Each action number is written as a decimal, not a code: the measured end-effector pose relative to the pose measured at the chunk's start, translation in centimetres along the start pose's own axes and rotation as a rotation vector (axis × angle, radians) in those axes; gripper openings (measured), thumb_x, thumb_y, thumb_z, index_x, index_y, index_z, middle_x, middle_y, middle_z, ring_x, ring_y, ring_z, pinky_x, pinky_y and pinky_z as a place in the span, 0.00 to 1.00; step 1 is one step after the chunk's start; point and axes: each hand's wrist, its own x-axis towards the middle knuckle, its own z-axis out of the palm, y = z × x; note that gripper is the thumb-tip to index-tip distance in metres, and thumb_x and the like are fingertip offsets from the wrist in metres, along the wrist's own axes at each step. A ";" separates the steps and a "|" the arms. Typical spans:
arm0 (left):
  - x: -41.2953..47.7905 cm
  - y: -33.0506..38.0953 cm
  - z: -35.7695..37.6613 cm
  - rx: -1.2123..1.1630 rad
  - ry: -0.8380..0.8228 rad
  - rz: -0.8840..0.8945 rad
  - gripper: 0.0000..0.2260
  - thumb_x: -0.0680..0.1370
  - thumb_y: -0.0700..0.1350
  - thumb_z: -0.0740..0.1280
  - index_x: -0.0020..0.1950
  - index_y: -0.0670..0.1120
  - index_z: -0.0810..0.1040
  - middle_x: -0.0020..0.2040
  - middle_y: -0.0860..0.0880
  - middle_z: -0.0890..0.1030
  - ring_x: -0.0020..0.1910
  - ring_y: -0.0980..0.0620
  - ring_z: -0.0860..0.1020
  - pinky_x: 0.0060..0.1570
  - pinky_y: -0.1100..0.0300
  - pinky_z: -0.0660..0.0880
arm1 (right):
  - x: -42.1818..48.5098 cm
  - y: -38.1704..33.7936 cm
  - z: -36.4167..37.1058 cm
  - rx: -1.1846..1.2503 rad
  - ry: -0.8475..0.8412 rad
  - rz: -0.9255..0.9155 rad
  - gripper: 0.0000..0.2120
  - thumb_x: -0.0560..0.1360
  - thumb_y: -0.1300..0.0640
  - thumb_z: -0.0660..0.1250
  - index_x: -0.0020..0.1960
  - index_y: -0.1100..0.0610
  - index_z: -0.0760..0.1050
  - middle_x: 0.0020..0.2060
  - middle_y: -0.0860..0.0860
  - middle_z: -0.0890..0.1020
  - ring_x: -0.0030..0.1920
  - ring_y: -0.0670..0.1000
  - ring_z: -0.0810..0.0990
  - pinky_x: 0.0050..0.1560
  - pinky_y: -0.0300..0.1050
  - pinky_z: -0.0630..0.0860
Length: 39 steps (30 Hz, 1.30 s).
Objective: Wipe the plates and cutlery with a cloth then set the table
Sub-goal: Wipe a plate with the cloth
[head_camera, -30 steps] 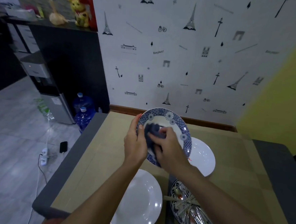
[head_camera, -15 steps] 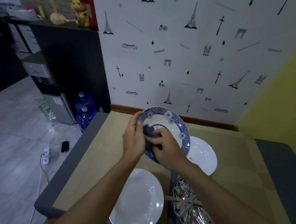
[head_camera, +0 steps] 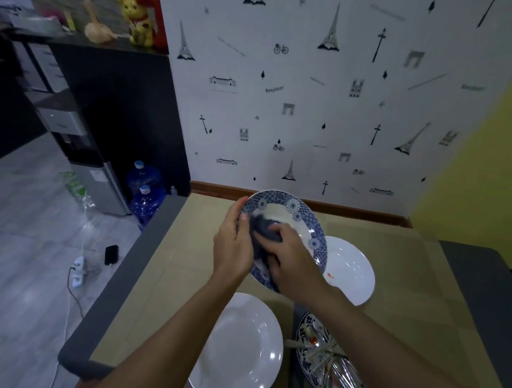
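A blue-patterned plate [head_camera: 296, 208] is held tilted above the table [head_camera: 409, 280] and rubbed with a dark cloth [head_camera: 264, 227].
Its left rim is gripped by the left hand [head_camera: 234, 247]; the cloth is bunched in the curled right hand [head_camera: 292, 260] and pressed on the plate's face. A near white plate [head_camera: 237, 350] and a far white plate [head_camera: 352, 267] are laid on the table, and the cutlery [head_camera: 327, 365] is heaped on a second patterned plate [head_camera: 306, 327].

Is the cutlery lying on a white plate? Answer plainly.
No, the cutlery lies on the near blue patterned plate, beside a white plate.
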 end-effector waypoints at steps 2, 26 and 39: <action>-0.6 0.1 0.4 0.003 -0.024 0.025 0.16 0.86 0.46 0.55 0.72 0.55 0.71 0.63 0.55 0.78 0.60 0.60 0.77 0.61 0.62 0.76 | 1.4 0.5 -0.4 -0.095 0.094 0.156 0.23 0.82 0.55 0.62 0.76 0.55 0.67 0.68 0.56 0.67 0.67 0.56 0.68 0.65 0.43 0.69; 2.1 -1.4 0.6 0.001 0.047 0.013 0.16 0.86 0.46 0.54 0.72 0.56 0.72 0.61 0.57 0.77 0.60 0.58 0.76 0.59 0.62 0.75 | 2.4 1.1 1.5 0.117 -0.019 0.130 0.21 0.79 0.63 0.62 0.70 0.52 0.78 0.60 0.56 0.74 0.61 0.54 0.70 0.60 0.40 0.67; 6.2 -9.4 0.7 0.024 -0.016 -0.159 0.17 0.86 0.45 0.54 0.75 0.53 0.68 0.65 0.51 0.76 0.62 0.52 0.75 0.52 0.66 0.73 | -0.6 6.0 0.2 0.314 0.031 0.684 0.15 0.81 0.63 0.63 0.62 0.51 0.84 0.48 0.45 0.82 0.48 0.48 0.79 0.46 0.42 0.73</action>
